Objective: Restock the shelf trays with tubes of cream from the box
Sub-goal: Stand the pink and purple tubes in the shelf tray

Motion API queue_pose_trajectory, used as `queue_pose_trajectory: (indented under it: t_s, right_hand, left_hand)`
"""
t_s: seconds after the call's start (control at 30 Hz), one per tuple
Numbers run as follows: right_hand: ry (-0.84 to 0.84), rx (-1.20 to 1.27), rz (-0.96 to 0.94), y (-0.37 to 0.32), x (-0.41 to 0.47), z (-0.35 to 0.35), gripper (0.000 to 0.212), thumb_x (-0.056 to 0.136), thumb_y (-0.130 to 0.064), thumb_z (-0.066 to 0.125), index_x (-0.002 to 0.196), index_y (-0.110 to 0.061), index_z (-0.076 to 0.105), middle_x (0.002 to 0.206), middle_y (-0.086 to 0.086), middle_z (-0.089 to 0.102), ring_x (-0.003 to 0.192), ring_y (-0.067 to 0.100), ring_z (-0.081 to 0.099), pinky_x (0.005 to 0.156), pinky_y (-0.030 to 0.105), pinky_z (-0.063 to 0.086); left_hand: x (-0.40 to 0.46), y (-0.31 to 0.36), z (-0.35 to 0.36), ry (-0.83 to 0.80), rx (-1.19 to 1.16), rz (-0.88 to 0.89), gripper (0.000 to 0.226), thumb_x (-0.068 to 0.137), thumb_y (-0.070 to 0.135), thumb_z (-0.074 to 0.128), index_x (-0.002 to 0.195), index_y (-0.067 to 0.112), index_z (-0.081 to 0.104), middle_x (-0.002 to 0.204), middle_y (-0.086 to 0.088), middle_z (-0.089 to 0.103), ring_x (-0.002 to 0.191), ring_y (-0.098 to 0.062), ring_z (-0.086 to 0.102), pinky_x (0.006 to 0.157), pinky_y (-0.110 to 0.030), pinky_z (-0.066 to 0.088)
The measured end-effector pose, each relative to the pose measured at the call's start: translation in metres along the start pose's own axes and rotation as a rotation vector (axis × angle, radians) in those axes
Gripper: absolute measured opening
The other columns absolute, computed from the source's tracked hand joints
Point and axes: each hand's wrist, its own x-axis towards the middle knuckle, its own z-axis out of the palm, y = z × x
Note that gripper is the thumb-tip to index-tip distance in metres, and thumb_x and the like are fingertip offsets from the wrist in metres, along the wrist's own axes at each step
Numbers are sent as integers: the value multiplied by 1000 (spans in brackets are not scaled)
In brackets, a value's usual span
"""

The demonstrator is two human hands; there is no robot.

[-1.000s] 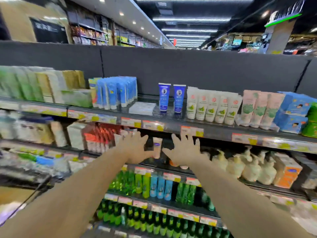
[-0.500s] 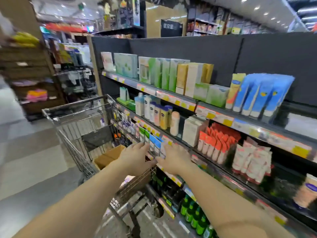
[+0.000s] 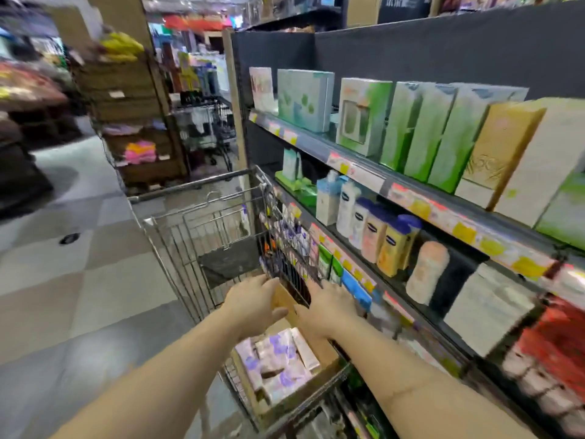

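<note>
Both hands reach over the cardboard box point(image 3: 319, 350) sitting in the shopping cart point(image 3: 202, 248). Left hand point(image 3: 253, 304) hovers above the box's far end, fingers extended and loosely spread, grip wide, holding nothing. Right hand point(image 3: 326, 307) is just beside it, fingers straight and pointing toward the cart's wire side, grip also wide and empty. Tubes of cream point(image 3: 278, 359), pale pink with purple print, lie packed flat inside the box, below and nearer than both hands; neither hand touches them. Cart stands just beside the shelf point(image 3: 411, 191), which carries lotion bottles point(image 3: 380, 236) on the middle level and green and gold cartons point(image 3: 443, 134) on top. Frame is motion-blurred, so labels are unreadable.
</note>
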Motion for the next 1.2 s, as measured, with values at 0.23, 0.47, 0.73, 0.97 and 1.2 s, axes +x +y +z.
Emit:
queue_pose_trajectory:
  t_s: [0.23,0.47,0.73,0.97,1.2]
  right_hand:
    - [38,19,117,-6,108,25,64,92,-56,43,147,-25,29,152,9,32,141,30,26,114,45,26]
    - [-9,162,416,-22,202,82,64,90,-58,44,144,-26,33,145,7,41,135,29,36,109,42,34]
    - [-235,321,648,-7,230,189,48,91,-48,50,132,-23,47,131,8,54,120,29,52,93,34,43]
    - [-373,354,759,8,252,309,46,94,-39,48,133,-15,44,130,13,54,122,32,51,96,36,43]
    - [-344,225,816,12,264,367,37,87,-34,56,121,-22,46,118,6,54,111,29,57,87,42,51]
  left_hand:
    - [121,-46,22,-39,3,120,78,88,63,47,151,27,21,160,-5,19,146,-27,19,118,-45,22]
    - [235,-110,61,-158,53,375,75,89,61,48,151,26,24,158,-5,24,143,-27,25,116,-40,25]
    - [292,-150,167,-445,78,540,70,89,59,50,145,20,35,151,-8,35,137,-27,34,110,-39,33]
    - [304,-165,272,-684,62,548,79,79,67,39,143,22,36,148,-7,39,132,-29,40,106,-40,37]
    - [313,-163,308,-676,16,592,74,79,60,36,143,23,37,146,-7,40,132,-27,39,108,-33,31]
